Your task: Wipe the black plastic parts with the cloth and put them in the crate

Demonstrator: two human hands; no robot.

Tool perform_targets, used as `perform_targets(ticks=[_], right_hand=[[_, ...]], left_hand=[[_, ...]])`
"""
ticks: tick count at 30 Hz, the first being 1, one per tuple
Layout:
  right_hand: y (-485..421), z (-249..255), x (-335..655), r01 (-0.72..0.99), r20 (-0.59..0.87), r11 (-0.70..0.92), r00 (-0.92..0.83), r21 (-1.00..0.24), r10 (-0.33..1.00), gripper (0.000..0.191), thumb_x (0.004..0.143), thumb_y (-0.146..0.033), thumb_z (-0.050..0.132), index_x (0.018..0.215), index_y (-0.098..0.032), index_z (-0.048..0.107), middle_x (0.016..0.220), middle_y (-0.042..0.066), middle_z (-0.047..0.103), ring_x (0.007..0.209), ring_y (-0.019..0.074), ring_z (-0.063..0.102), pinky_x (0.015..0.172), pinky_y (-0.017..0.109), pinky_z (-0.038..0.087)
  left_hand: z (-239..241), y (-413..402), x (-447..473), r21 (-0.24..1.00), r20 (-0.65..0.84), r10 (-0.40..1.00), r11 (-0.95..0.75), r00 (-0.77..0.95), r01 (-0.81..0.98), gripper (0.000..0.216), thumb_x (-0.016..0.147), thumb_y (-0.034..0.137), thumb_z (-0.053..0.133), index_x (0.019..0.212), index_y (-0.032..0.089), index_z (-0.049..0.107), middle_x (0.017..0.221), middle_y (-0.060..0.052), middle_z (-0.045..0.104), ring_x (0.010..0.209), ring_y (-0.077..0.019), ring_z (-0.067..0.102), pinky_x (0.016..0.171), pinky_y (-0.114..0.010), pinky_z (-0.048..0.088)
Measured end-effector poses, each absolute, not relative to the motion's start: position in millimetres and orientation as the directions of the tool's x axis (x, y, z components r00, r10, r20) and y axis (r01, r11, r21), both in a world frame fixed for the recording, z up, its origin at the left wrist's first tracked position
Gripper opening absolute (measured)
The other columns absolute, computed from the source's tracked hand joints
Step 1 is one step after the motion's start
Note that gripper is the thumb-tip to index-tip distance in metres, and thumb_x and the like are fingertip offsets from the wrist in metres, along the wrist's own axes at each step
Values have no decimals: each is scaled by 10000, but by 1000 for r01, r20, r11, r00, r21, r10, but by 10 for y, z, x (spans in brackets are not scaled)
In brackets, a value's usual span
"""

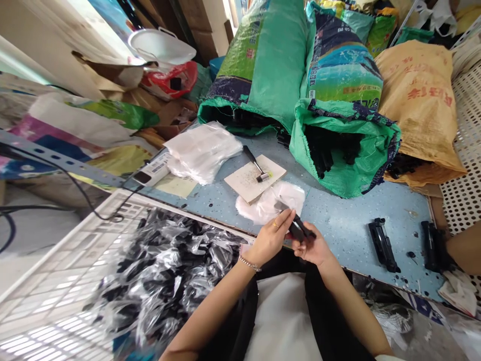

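Speckled blue tabletop (pixel 338 223); left hand (pixel 271 238), right hand (pixel 314 248): grip holding elongated black part (pixel 298 230)

There is room right of the board (pixel 240 181); white bags (pixel 205 148) block its left, a big green sack (pixel 280 65) its back.

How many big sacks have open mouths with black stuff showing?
3. A green sack lies toward the back of the blue table, a blue-and-green sack just right of it, and an orange sack farther right. Others may be hidden behind.
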State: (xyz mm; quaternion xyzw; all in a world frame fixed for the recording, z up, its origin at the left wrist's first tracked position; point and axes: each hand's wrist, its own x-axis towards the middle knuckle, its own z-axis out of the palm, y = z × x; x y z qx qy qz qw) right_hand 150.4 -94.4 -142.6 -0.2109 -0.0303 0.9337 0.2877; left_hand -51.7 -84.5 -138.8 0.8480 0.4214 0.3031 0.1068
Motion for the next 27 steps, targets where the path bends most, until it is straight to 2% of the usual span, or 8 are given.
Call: perform_targets(ticks=[3, 8, 11, 16, 20, 22, 24, 27], right_hand=[[-991, -1368, 1618, -502, -338, -835, -763, -226, 551, 515, 961, -532, 539, 983, -48, 713, 628, 12, 615, 465, 65, 374, 478, 192, 452], [-1071, -1287, 1672, -566, -209, -823, -800, -49, 562, 630, 963, -621, 472, 1062, -37, 688, 609, -32, 539, 468, 62, 309, 458, 157, 418], [-1080, -1315, 1638, -510, -170, -860, -845, -29, 507, 614, 950, -600, 509, 1060, -22, 682, 601, -31, 537, 470, 62, 297, 465, 151, 431], [-1110, -1409, 1689, -482, -143, -875, -863, -52, 484, 616, 923, -611, 542, 1043, -27, 698, 566, -38, 538, 439, 52, 215, 425, 147, 396], [-1172, -1471, 1752, -413, -148, -894, -887, -171, 438, 666, 911, -658, 516, 1029, -29, 702, 550, -30, 545, 418, 64, 195, 397, 184, 390], [-1188, -1486, 1763, -404, -188, -886, -875, -227, 446, 678, 911, -674, 500, 1022, -33, 695, 552, -31, 544, 411, 65, 191, 396, 195, 398], [-1179, -1484, 1771, -394, -222, -872, -859, -289, 462, 681, 909, -692, 492, 996, -47, 693, 540, -38, 533, 404, 61, 197, 392, 196, 403], [-1124, -1446, 1782, -369, -301, -805, -789, -464, 536, 602, 897, -669, 549, 949, -88, 698, 548, -28, 565, 405, 63, 281, 412, 205, 445]], left_hand=[[-1408, -858, -563, 503, 413, 825, -559, 385, 659, 829, 930, 6, 393, 1655, 273, 92, 1564, -166, 468, 1395, -263, 548, 1108, -389, 531], [-1434, -842, -562, 531, 472, 829, -540, 302, 653, 846, 977, 96, 468, 1653, 283, -6, 1572, -203, 430, 1393, -290, 548, 1021, -376, 589], [-1372, -857, -517, 483, 529, 791, -579, 308, 657, 851, 971, 72, 455, 1655, 283, -5, 1553, -198, 452, 1386, -291, 555, 1018, -370, 590], [-1263, -816, -612, 489, 463, 785, -613, 411, 621, 857, 954, 58, 455, 1655, 307, 31, 1573, -158, 454, 1364, -272, 573, 1010, -348, 588], [-1249, -739, -765, 653, 405, 846, -533, 346, 539, 844, 944, 83, 489, 1651, 297, 81, 1604, -206, 379, 983, -165, 721, 903, -324, 618], [-1223, -720, -801, 709, 376, 851, -519, 367, 478, 846, 930, 88, 502, 1647, 299, 106, 1618, -222, 340, 788, -92, 691, 802, -286, 630], [-1168, -736, -795, 696, 373, 825, -552, 426, 460, 844, 915, 67, 496, 1644, 293, 136, 1607, -209, 365, 866, -115, 710, 848, -296, 627], [-1058, -838, -727, 603, 373, 740, -652, 560, 460, 844, 899, 16, 445, 1645, 279, 149, 1569, -165, 449, 1264, -230, 640, 1042, -356, 568]])
